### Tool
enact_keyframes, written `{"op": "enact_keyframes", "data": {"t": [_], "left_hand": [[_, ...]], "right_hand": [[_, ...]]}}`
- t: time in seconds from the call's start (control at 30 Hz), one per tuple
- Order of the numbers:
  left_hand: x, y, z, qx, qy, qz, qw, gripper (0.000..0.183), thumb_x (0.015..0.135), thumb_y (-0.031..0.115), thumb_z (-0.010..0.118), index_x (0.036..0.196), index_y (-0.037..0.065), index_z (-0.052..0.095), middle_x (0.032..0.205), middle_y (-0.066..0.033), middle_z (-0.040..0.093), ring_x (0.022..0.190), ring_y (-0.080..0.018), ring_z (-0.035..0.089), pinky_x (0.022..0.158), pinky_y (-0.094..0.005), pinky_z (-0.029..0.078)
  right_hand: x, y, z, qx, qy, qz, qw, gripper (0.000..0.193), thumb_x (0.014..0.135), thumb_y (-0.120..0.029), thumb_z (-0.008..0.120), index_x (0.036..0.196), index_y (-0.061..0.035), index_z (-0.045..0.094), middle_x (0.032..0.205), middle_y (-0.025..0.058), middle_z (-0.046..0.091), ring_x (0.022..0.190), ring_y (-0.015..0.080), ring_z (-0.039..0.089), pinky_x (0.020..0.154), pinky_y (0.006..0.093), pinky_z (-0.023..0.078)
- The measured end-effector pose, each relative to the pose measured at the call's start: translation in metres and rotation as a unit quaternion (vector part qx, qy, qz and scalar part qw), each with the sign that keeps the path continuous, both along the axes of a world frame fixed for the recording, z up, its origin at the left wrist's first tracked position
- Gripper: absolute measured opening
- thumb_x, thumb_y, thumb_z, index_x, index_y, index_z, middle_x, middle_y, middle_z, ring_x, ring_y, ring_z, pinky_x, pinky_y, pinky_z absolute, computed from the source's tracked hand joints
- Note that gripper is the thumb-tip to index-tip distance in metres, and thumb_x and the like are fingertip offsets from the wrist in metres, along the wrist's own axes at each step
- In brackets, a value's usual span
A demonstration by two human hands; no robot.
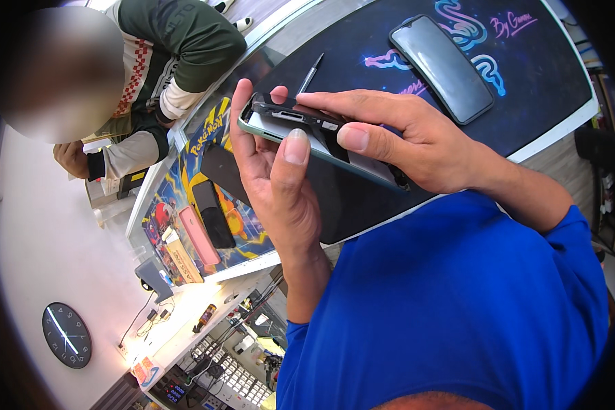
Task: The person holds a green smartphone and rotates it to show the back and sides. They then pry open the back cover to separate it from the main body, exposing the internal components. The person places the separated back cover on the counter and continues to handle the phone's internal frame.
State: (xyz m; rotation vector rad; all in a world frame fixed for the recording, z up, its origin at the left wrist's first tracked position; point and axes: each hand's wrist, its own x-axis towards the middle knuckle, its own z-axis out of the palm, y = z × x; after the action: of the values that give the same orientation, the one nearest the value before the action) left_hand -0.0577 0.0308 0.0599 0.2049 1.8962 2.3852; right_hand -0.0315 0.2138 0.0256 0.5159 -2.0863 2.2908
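Above the table my left hand (284,195) grips a smartphone (265,130) with a pale green edge, its thumb on the near side and its fingers behind. The phone is tilted. A dark layer stands apart from the green-edged part at one end, with a gap between them. My right hand (417,140) is closed over the same phone's dark upper part, thumb pressed on its side and fingers along the far face. Its lower end is partly hidden by my right hand. Beyond my hands a thin dark pen-like tool (311,72) lies on the mat.
Another smartphone (444,68) lies face up on the black printed mat (526,61). To the left are a black phone-shaped item (213,214), a pink case (199,236) and a small box (182,257). A person (178,55) sits across the table. Cables and devices fill a lower-left bench.
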Motion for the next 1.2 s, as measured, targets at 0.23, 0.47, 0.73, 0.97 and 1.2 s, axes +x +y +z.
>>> {"op": "enact_keyframes", "data": {"t": [0.23, 0.47, 0.73, 0.97, 1.2], "left_hand": [[0.001, -0.0004, 0.0016, -0.007, 0.0, 0.003, 1.0, 0.087, 0.098, 0.026, 0.072, 0.169, 0.003, 0.027, 0.152, -0.0256, 0.054, 0.133, -0.0289, 0.063, 0.118, -0.0417, 0.051], [0.0051, 0.0024, 0.0045, 0.076, -0.018, -0.003, 0.997, 0.089, 0.094, 0.01, 0.079, 0.169, 0.005, 0.031, 0.153, -0.0171, 0.054, 0.132, -0.0208, 0.058, 0.116, -0.0363, 0.046], [0.0087, 0.0041, 0.0079, 0.086, -0.016, -0.016, 0.996, 0.091, 0.093, 0.01, 0.083, 0.167, 0.005, 0.03, 0.151, -0.0106, 0.051, 0.132, -0.019, 0.057, 0.115, -0.0365, 0.048], [0.0083, 0.0011, 0.0018, 0.088, -0.018, -0.015, 0.996, 0.096, 0.091, 0.011, 0.084, 0.169, 0.006, 0.028, 0.154, -0.0131, 0.05, 0.135, -0.0216, 0.057, 0.118, -0.0403, 0.047], [0.01, -0.0019, 0.0016, 0.111, -0.023, -0.024, 0.993, 0.1, 0.09, 0.013, 0.086, 0.171, 0.008, 0.027, 0.161, -0.0151, 0.046, 0.137, -0.0238, 0.057, 0.12, -0.0426, 0.046]], "right_hand": [[0.0007, -0.0012, 0.001, 0.016, 0.017, -0.01, 1.0, 0.053, 0.114, -0.038, 0.057, 0.157, -0.0067, 0.058, 0.138, 0.0192, 0.071, 0.128, 0.0287, 0.066, 0.111, 0.0392, 0.049], [0.0042, -0.0054, 0.0027, 0.022, 0.035, -0.025, 0.999, 0.051, 0.114, -0.032, 0.058, 0.157, -0.0049, 0.057, 0.141, 0.0179, 0.068, 0.131, 0.0298, 0.064, 0.113, 0.0398, 0.048], [0.0081, 0.0002, -0.0016, 0.023, 0.06, -0.011, 0.998, 0.052, 0.115, -0.024, 0.055, 0.158, 0.0032, 0.05, 0.152, 0.0196, 0.06, 0.14, 0.0317, 0.059, 0.119, 0.0413, 0.043], [0.0088, -0.0001, 0.0002, 0.0, 0.046, 0.004, 0.999, 0.054, 0.115, -0.027, 0.056, 0.159, 0.0033, 0.049, 0.153, 0.0196, 0.057, 0.139, 0.0299, 0.058, 0.118, 0.0408, 0.044], [0.0097, 0.002, 0.0037, 0.02, 0.004, 0.023, 1.0, 0.073, 0.115, -0.051, 0.048, 0.164, 0.0028, 0.043, 0.154, 0.0207, 0.055, 0.14, 0.0284, 0.055, 0.119, 0.041, 0.04]]}}
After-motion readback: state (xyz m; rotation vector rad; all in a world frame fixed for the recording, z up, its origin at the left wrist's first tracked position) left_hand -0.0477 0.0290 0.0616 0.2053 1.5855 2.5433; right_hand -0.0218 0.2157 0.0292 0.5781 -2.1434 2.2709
